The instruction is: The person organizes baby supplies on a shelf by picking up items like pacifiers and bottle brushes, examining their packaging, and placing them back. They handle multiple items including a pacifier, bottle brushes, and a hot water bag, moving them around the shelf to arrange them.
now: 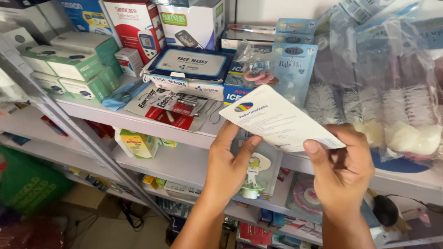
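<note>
White metal shelves [184, 157] on a slanting grey upright [69, 124] fill the view, tier below tier, crowded with boxes [83, 60] and clear bags of brushes [392, 92]. A pale wall [277, 9] shows behind. Below lie a green crate [27, 184] and a cardboard-littered floor [110, 230]. Soft daylight.

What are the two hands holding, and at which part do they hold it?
Both hold one white card package: the left hand grips its lower left edge, and the right hand pinches its lower right corner.
</note>
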